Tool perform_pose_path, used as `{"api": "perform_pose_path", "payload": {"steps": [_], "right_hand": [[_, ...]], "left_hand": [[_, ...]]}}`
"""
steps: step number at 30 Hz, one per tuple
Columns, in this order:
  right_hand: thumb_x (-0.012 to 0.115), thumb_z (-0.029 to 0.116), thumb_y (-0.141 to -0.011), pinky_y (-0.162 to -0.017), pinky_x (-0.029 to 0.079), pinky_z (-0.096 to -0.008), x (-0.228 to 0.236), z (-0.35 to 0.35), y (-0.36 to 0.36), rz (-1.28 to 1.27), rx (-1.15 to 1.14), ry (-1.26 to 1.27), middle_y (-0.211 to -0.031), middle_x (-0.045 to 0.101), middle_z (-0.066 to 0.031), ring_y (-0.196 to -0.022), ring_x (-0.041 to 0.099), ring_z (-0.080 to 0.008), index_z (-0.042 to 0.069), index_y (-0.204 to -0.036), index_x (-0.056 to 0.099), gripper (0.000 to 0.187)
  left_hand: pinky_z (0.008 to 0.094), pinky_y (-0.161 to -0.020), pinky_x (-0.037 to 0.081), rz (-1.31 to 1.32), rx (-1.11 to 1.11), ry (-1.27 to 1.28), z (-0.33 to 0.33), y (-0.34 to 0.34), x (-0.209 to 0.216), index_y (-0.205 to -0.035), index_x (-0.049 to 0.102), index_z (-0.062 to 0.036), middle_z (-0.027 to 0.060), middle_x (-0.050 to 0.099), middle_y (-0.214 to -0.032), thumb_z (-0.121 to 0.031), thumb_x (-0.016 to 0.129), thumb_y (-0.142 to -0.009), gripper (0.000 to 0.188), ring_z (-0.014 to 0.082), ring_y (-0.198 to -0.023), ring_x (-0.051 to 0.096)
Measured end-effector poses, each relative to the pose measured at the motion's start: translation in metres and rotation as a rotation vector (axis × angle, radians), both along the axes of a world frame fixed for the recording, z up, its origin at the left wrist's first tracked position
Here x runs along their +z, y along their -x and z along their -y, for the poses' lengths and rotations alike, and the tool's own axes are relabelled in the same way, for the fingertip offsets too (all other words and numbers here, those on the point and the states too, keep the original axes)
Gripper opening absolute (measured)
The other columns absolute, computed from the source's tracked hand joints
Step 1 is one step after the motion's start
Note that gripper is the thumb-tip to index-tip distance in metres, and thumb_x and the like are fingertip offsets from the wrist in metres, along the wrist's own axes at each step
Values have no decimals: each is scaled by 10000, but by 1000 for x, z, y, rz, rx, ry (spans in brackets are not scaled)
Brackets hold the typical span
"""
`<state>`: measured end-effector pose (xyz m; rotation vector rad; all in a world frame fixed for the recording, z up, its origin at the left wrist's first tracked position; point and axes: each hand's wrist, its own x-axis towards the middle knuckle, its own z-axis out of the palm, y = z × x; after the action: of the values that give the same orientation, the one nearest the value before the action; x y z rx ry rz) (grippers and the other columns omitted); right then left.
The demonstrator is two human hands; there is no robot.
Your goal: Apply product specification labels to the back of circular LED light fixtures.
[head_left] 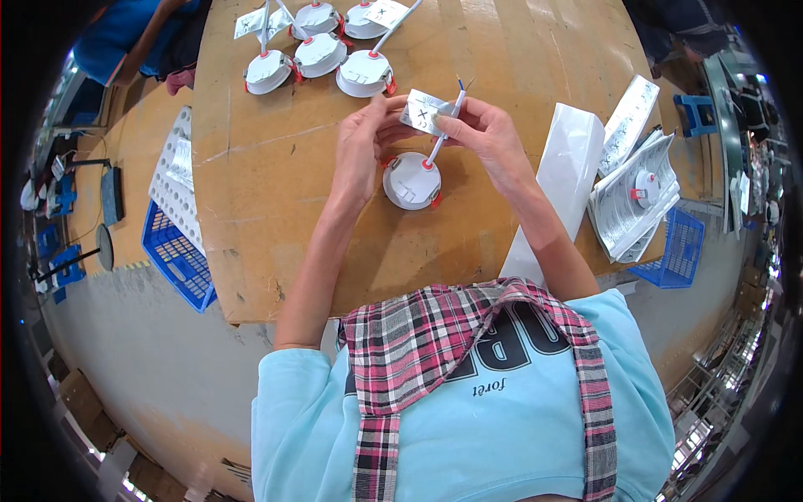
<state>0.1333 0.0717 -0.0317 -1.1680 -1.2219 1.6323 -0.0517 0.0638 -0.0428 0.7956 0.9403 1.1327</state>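
A white round downlight with red-tipped clips lies on the table in front of me, its white cable rising from a red grommet. A silvery-white printed label sits against the upper cable, near the bare wire ends. My right hand pinches the label and cable between thumb and fingers. At the label's left edge, the fingers of my left hand are closed on it, partly hidden behind it.
Several similar downlights stand at the table's far left. To the right lie a long white strip, a label sheet and a stack of silvery sheets bearing a small round white part. Blue crates flank the wooden table. Other people sit beyond.
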Motion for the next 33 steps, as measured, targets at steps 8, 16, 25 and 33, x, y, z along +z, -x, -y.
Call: {"api": "perform_pose_path", "payload": {"steps": [8,16,25,33], "right_hand": [[696,163,-830,-691,492,-233,2,4,5,21,-55,-14,-790,651,-45,-735,600,-87,-14,-897,661,193],[689,166,-838,-728,479,-247,1,3,-5,103,51,21,-826,647,-39,-768,591,-93,-5,-949,653,208],[662,207,-862,-676,417,-221,-8,10,-1,-25,-73,20,-747,607,0,-710,528,-59,19,-853,653,188],[635,198,-886,-692,414,-215,1,15,11,10,-203,-13,-760,605,19,-737,520,-42,16,-851,640,185]], "left_hand": [[313,-831,470,0,73,100,3,1,-2,-1161,581,19,99,660,-948,-415,433,-978,494,158,-900,612],[229,-670,457,-174,42,-25,7,0,-7,-894,688,-10,11,657,-778,-154,693,-848,151,75,-705,569],[219,-628,483,-132,46,-76,10,-2,-5,-865,691,1,35,668,-757,-123,690,-839,127,77,-675,594],[216,-649,433,-87,31,6,13,-3,-5,-879,681,-2,25,657,-780,-103,675,-854,104,75,-690,551]]}}
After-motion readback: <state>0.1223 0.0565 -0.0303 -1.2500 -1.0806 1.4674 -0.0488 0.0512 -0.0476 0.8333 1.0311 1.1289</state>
